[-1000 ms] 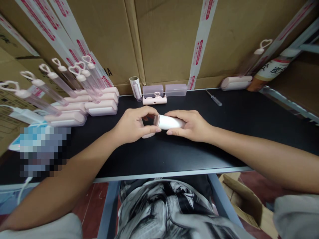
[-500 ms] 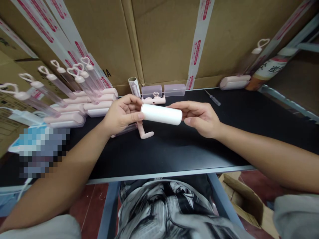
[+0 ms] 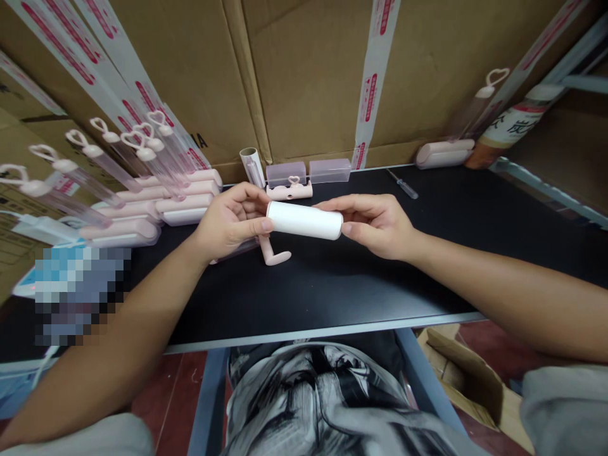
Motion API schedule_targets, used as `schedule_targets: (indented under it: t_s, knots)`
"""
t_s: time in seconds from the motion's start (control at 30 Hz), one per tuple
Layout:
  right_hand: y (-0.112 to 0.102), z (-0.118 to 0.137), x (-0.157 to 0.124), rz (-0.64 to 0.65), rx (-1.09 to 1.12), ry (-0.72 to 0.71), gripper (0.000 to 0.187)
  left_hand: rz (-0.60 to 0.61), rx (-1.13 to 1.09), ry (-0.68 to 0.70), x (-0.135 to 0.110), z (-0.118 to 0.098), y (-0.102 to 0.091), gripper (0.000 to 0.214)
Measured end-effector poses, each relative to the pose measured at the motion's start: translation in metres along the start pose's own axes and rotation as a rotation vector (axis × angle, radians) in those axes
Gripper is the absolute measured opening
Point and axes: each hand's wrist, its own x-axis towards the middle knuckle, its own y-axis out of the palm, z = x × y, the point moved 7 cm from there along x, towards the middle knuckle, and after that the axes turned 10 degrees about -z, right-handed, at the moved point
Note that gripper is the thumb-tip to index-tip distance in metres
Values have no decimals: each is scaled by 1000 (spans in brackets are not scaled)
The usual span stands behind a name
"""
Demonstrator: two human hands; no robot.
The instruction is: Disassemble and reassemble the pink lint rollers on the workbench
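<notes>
A white lint roller refill is held level above the black tabletop, its right end slightly lower. My left hand closes on its left end, the thumb in front and the other fingers behind. At the opposite end, my right hand has its thumb against the rim and its fingers behind the roll. Below and partly behind my left hand lies a pale pink roller handle with a bent arm. Just beyond the roll sit a pink holder piece with a heart loop and two translucent lilac covers.
Several pink lint rollers with heart-topped clear handles stand at the left. A small tube leans at the back. Toward the right are a screwdriver, another pink roller and a labelled bottle. Cardboard walls the rear.
My right hand has shifted slightly left, and its thumb now meets the roll's right end. The left hand keeps its hold. The whole view has shifted a little.
</notes>
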Motion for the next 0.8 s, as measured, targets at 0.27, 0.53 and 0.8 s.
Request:
schedule_targets:
  t_s: [0.27, 0.53, 0.8]
  knots:
    - [-8, -28, 17, 2, 14, 138, 34, 34, 225, -9, -1, 13, 4, 55]
    - [-3, -48, 18, 275, -59, 245, 38, 121, 605, 78, 2, 24, 12, 39]
    - [0, -22, 15, 343, -494, -84, 42, 160, 779, 86, -3, 24, 20, 32]
